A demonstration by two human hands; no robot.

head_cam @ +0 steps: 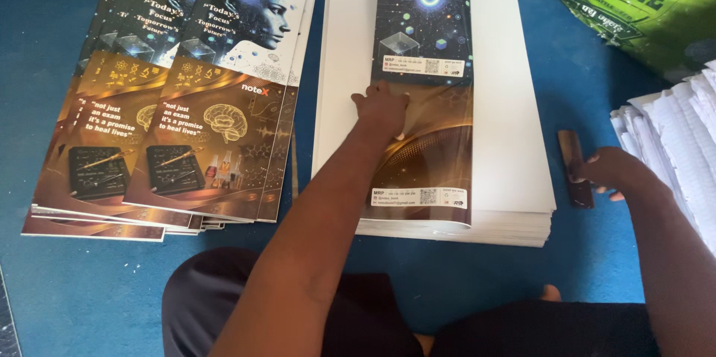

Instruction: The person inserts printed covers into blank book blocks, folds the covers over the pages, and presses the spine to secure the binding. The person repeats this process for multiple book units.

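While the left hand (382, 107) presses the printed cover (423, 88), the right hand (608, 172) touches the wooden block (574, 167).

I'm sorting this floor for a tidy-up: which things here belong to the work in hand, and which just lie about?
In use:
left hand pressing the folded dark printed cover sheet
white paper stack beneath
right hand on the small brown wooden block

Lying about:
green printed sack
loose white pages pile

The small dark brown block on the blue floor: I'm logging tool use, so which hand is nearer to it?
Right. The right hand touches the brown block beside the white paper stack; the left hand presses on the folded printed cover, well away.
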